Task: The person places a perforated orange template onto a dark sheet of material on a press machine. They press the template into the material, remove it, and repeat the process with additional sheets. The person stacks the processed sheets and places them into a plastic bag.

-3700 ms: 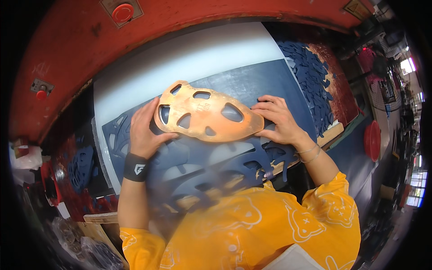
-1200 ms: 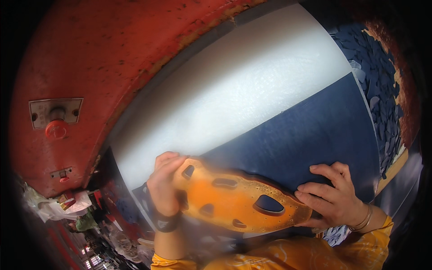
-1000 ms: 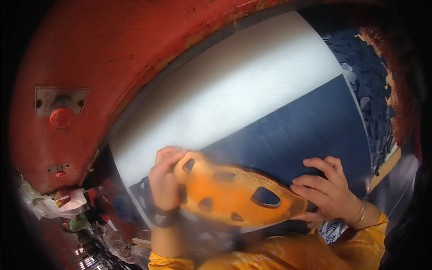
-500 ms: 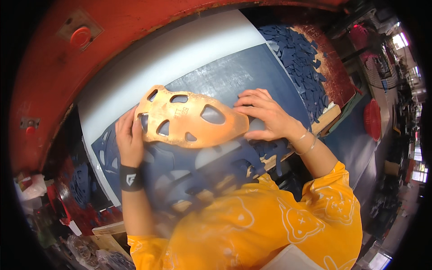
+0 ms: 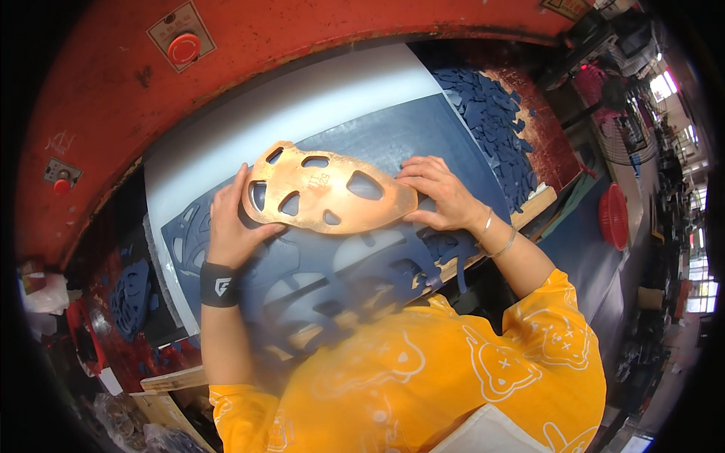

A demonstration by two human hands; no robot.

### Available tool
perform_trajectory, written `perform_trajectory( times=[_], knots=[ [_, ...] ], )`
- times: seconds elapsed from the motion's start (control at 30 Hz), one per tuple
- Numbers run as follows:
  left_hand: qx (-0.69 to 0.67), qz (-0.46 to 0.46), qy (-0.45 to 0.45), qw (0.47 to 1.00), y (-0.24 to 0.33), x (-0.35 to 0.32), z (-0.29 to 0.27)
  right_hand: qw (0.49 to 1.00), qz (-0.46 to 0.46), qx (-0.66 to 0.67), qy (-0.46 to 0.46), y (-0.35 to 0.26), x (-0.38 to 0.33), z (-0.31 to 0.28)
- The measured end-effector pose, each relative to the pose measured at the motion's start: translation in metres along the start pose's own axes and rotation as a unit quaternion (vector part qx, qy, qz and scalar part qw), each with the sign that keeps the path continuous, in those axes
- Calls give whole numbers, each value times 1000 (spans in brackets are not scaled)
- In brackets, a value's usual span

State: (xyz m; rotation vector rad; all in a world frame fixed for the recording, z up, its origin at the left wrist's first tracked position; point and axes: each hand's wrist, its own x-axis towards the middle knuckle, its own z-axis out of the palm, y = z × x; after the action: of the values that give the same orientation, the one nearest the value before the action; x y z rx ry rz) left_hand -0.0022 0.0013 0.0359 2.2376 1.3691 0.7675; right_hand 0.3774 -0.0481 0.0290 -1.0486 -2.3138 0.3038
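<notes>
Tan die plate w/ six cutouts point(image 5: 321, 185) is approx. mid-frame, a bit L of ctr, over a dark blue sheet point(image 5: 393, 124); can't tell if it's flat on it or slightly raised. L hand point(image 5: 232, 223) grips the plate's L end, fingers up along the outer edge, thumb at the lower edge; black wristband point(image 5: 219, 285) below. R hand point(image 5: 442, 195) grips the narrow R tip, fingers on top, thumb at the lower side; thin bracelets point(image 5: 504, 245) on that wrist. White board point(image 5: 302, 113) shows above the sheet, upper ctr. Cut-up blue webbing point(image 5: 408, 253) lies below the plate, partly blurred. Blue scrap pile point(image 5: 483, 124) upper R. Red machine body point(image 5: 264, 38) spans the top, w/ red push-button point(image 5: 184, 49) upper L. Red basket point(image 5: 613, 217) far R; yellow shirt point(image 5: 423, 362) bottom ctr.
</notes>
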Motion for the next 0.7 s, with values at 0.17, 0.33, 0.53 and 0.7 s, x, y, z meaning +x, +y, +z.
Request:
perform_trajectory(
  times=[0.17,0.33,0.53,0.7],
  knots=[
    [38,6,43,998,-3,1,10,1000,7,23,9,3,1,-2],
    [43,21,51,998,-4,4,14,1000,8,25,11,6,1,-7],
    [39,-17,60,997,-2,6,16,999,14,39,7,6,4,-10],
    [39,-26,7,999,2,13,9,999,16,32,-21,14,13,-12]
  ],
)
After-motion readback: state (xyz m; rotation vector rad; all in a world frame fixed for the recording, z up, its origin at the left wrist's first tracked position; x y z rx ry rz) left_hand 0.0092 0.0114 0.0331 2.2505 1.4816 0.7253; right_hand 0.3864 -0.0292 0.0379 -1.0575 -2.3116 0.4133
